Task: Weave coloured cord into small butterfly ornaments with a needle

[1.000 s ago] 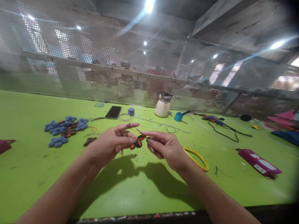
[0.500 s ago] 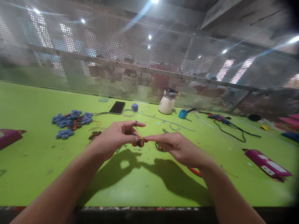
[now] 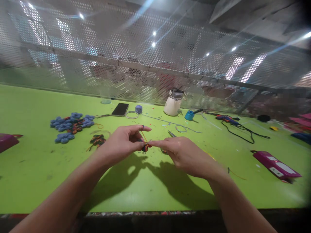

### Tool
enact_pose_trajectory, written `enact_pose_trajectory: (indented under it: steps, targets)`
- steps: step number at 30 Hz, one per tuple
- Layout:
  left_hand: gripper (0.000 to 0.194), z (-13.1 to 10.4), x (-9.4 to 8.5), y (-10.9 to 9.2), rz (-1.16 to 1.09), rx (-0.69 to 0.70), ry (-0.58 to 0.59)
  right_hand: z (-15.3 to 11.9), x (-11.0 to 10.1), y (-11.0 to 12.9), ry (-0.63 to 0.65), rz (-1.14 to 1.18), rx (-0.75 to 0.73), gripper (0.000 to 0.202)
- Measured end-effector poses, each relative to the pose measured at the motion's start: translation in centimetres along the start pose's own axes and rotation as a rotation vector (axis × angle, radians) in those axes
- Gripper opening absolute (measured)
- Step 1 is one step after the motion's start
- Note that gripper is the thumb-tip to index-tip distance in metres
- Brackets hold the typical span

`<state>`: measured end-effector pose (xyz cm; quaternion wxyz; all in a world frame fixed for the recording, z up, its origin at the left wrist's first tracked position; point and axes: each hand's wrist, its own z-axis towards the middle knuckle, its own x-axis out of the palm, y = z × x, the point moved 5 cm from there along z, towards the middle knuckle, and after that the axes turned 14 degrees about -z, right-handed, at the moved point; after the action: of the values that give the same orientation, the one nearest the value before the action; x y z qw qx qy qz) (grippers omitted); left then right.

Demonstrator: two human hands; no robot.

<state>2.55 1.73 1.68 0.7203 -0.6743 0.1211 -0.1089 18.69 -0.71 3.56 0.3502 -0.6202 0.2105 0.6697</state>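
Stretching across the full view, a perforated metal screen [image 3: 80,68] stands behind a green table [image 3: 145,194], its surface specked with small scraps. Two bare forearms reach in from the near edge.

Left hand [image 3: 123,139]: thumb and fingers pinched on a small piece of dark red-and-orange yarn work [image 3: 145,148], forefinger stretched out above it. Right hand [image 3: 186,153]: forefinger extended, tip at the right side of the yarn work; remaining fingers curled under. Cannot tell whether they grip anything. The yarn work is raised above the table, between the two hands, mostly hidden by fingertips.

Right side of table: a magenta box [image 3: 277,166], lying aslant. Left of the hands: a cluster of blue yarn flowers [image 3: 59,123] with dark orange-flecked ones among them. Far side, near the screen: a white jug [image 3: 172,105] with a dark lid, upright. To its right, a blue-handled tool [image 3: 228,120] with a black cord looping toward the viewer. Left of the jug, a phone [image 3: 120,109], screen dark.

Smaller: a dark mottled flower [image 3: 97,140] just beside the left wrist; a small blue pot [image 3: 189,115] right of the jug; a purple ball [image 3: 138,109] between phone and jug. A pointed metal tip [image 3: 172,133] shows beyond the right hand. Finest: an orange strand [image 3: 143,136] running from the left forefinger down to the yarn work.
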Motion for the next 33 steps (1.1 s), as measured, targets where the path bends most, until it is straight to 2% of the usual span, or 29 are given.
enact_pose_trajectory:
  steps: [4,11,16,33]
  targets:
    - [0.049,0.1,0.0,0.0,0.052,0.009,-0.016,0.0,0.2,0.2,0.005,-0.073,0.034,0.074]
    - [0.049,0.4,-1.1,0.6,-0.177,-0.016,0.005,-0.1,-0.3,-0.1,-0.041,0.12,0.029,0.065]
    - [0.048,0.3,-1.0,0.4,-0.19,-0.005,0.011,-0.1,-0.4,-0.2,-0.037,0.164,0.032,0.062]
    - [0.049,0.0,-0.5,-0.1,-0.11,0.015,-0.021,-0.3,-0.3,0.4,-0.047,-0.028,0.082,0.065]
